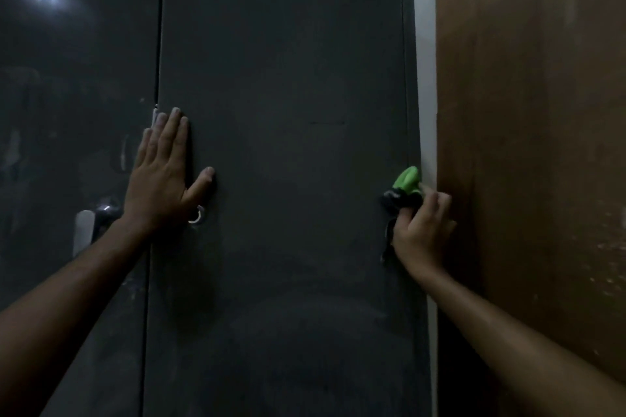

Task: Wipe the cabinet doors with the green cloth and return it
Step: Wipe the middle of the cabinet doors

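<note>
Two dark grey cabinet doors fill the view: a glossy left door (78, 78) and a matte right door (288, 95). My left hand (162, 176) lies flat with straight fingers against the right door, close to the seam between the doors. My right hand (421, 230) grips a bunched green cloth (406, 183) at the right door's right edge, at about handle height. Part of the cloth looks dark and bulges out to the left of my fingers.
A metal lever handle (91, 223) sticks out of the left door. A round lock (198, 215) sits just below my left thumb. A white wall strip (426, 61) and a tall brown wooden panel (535, 145) stand right of the cabinet.
</note>
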{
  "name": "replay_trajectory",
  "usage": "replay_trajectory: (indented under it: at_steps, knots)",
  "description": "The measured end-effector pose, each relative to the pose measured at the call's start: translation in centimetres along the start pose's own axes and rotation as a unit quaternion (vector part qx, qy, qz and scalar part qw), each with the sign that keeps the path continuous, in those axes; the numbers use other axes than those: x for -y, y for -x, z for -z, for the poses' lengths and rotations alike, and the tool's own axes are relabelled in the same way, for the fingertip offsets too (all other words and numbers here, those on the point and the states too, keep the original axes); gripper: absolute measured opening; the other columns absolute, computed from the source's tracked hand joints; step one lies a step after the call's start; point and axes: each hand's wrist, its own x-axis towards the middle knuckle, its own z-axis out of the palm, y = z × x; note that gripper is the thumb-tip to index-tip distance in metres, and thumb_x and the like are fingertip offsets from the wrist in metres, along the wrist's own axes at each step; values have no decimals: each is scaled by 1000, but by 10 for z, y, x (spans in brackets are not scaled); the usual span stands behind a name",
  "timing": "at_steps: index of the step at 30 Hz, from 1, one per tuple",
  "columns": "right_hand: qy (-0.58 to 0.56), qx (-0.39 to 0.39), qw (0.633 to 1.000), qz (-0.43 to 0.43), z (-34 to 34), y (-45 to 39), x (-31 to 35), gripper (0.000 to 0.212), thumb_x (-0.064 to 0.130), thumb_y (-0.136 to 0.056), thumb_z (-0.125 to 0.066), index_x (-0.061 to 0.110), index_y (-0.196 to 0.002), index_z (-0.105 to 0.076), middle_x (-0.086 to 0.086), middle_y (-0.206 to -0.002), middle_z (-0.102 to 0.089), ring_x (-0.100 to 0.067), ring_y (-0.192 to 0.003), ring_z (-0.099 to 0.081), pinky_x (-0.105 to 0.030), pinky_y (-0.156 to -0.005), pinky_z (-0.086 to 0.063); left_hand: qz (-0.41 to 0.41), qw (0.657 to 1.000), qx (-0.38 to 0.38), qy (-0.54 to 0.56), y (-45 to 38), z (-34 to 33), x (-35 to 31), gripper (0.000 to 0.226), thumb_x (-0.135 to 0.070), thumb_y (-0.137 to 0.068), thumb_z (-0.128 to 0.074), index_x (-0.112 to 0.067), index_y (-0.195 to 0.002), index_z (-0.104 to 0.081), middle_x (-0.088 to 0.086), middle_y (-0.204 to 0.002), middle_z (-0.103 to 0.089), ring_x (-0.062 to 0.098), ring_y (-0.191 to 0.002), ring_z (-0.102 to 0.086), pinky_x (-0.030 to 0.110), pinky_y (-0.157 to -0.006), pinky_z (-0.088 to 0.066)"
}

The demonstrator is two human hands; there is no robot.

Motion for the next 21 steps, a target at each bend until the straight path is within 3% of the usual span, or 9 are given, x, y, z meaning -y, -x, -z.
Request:
replay_trajectory:
  at_steps: [3,6,10,12,14,16,18,19,21]
  knots:
    - [-13,-22,997,-76,-11,-82,19,39,21,-99,-50,9,-135,-48,-19,-135,-44,-38,-115,-51,-54,-100,-44,3,1000,-5,0,1,-1,1,91,-63,-99,-35,-9,-168,-11,9,-177,-5,19,-164,4,35,-132,4]
    - [-2,-33,997,-70,-23,-133,42,36,23,-99,-46,8,-131,-50,-18,-133,-46,-36,-112,-54,-52,-96,-47,3,1000,-6,-2,0,-3,3,91,-63,-99,-35,-10,-168,-10,8,-177,-4,19,-164,5,35,-132,4]
    - [1,25,992,123,-12,-49,19,39,27,-97,-52,12,-132,-49,-17,-122,-48,-29,-101,-52,-45,-84,-49,3,1000,-4,-2,1,-1,3,90,-63,-100,-35,-11,-168,-9,6,-177,-3,16,-163,8,33,-132,6]
    - [29,109,957,267,7,2,-16,49,30,-92,-52,14,-138,-45,-21,-122,-51,-36,-100,-56,-50,-78,-49,2,1000,3,0,1,0,2,91,-63,-100,-35,-11,-169,-8,6,-178,-1,15,-163,10,34,-132,5]
    - [77,134,917,368,24,2,-47,53,32,-90,-50,11,-139,-44,-27,-120,-57,-45,-96,-61,-50,-76,-47,3,1000,5,1,1,1,1,91,-63,-100,-35,-10,-168,-8,6,-178,-1,15,-163,11,36,-132,5]
    - [84,100,946,296,22,-27,-44,50,27,-93,-47,7,-138,-45,-30,-122,-55,-47,-98,-60,-52,-81,-45,6,1000,4,-3,1,0,1,91,-63,-100,-35,-11,-169,-7,6,-178,0,15,-163,11,36,-132,4]
    - [69,26,992,104,5,-53,-15,45,19,-95,-50,5,-138,-49,-27,-125,-51,-43,-102,-55,-53,-88,-45,4,1000,6,-1,1,-1,2,91,-63,-100,-36,-11,-169,-7,6,-178,0,15,-163,11,36,-132,4]
    - [53,11,997,61,-2,-51,6,45,18,-95,-51,5,-139,-51,-26,-125,-50,-41,-104,-53,-52,-89,-45,3,1000,5,0,1,-1,2,91,-63,-100,-35,-11,-169,-7,6,-178,0,16,-163,10,37,-133,3]
    - [21,31,988,150,-15,-16,34,50,22,-92,-54,9,-140,-54,-24,-125,-51,-40,-105,-52,-49,-87,-44,3,1000,4,-3,2,-1,2,90,-63,-100,-34,-11,-169,-7,7,-178,-1,17,-163,9,40,-133,1]
